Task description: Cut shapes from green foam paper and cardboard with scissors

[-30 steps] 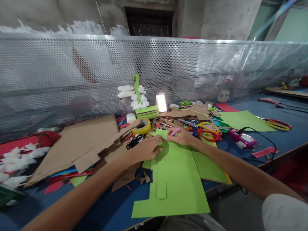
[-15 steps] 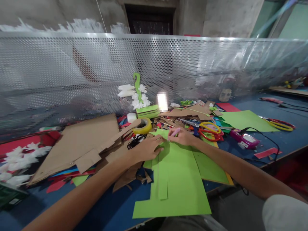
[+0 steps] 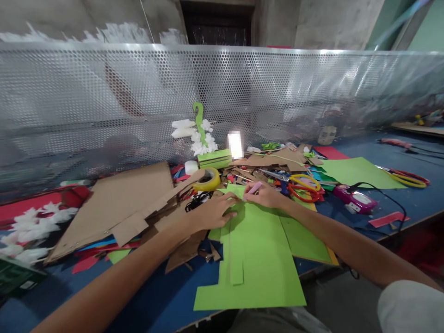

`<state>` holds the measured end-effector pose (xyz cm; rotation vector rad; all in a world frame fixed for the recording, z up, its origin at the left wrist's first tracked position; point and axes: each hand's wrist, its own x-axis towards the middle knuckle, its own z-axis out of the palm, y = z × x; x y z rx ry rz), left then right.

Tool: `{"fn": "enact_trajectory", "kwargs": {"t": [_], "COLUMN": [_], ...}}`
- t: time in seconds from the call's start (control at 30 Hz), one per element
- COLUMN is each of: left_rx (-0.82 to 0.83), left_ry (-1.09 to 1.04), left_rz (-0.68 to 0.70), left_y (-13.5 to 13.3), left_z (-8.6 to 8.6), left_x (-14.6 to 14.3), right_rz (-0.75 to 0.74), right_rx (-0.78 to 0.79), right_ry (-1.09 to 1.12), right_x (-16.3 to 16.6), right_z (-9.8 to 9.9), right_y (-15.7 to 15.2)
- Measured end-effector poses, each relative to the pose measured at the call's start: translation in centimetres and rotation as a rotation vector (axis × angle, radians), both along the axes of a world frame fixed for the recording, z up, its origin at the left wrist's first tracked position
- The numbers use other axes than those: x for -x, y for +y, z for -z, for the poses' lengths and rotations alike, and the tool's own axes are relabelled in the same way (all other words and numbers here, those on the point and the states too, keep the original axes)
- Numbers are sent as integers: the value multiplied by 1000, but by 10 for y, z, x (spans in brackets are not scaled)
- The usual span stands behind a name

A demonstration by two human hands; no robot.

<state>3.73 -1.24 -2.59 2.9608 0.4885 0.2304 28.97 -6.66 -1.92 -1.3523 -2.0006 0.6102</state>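
Observation:
A bright green paper sheet [image 3: 267,259] with a cut-out left side lies in front of me, its near edge over the table edge. On its left part rests a narrow green strip [image 3: 237,270]. My left hand [image 3: 215,212] lies on the sheet's far left part, fingers stretched out and slightly apart, pressing down. Closed around a slim pink pen-like tool [image 3: 255,187], my right hand [image 3: 266,195] works close to the left fingertips. The tool's tip is too small to make out. Beneath the sheet, on the right, another green sheet [image 3: 303,236] shows.
Yellow tape [image 3: 208,179] and black cord [image 3: 198,200] sit beyond my left hand. Cardboard [image 3: 125,199] covers the left. Orange-and-yellow scissors [image 3: 303,187], a purple corded device [image 3: 355,199] and more scissors [image 3: 405,178] lie right. A perforated metal panel [image 3: 138,92] stands behind.
The view has shifted slightly. Both hands stay at nearly the same place on the green sheet, and the right still holds the pink tool.

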Motion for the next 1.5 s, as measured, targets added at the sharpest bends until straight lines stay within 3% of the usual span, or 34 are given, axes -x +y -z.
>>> {"fn": "enact_trajectory", "kwargs": {"t": [0.07,0.2,0.37,0.53,0.73,0.9,1.1,1.33,1.5], "left_rx": [11,32,28,28,38,35,23,35,32], "left_ry": [5,13,25,15,6,4,28,5,-4], "left_rz": [4,1,-2,10,9,15,-1,14,13], "left_y": [0,0,0,1,-1,-1,-1,1,1], "left_z": [0,-2,-3,-3,-6,-5,-5,-3,-3], "left_x": [0,0,-1,0,-1,-1,0,0,1], "right_rz": [-7,-139,-50,-178,-56,-199,-30,17,-83], "right_rx": [-40,53,39,69,10,109,13,91,90], "right_ry": [-5,6,-2,-7,-5,-2,26,107,101], "right_x": [1,2,2,2,0,-3,-11,-11,-10], "right_z": [-2,-4,-3,-6,-2,-6,-5,3,0], "right_y": [-2,-4,-5,-7,-3,-5,0,2,0]}}
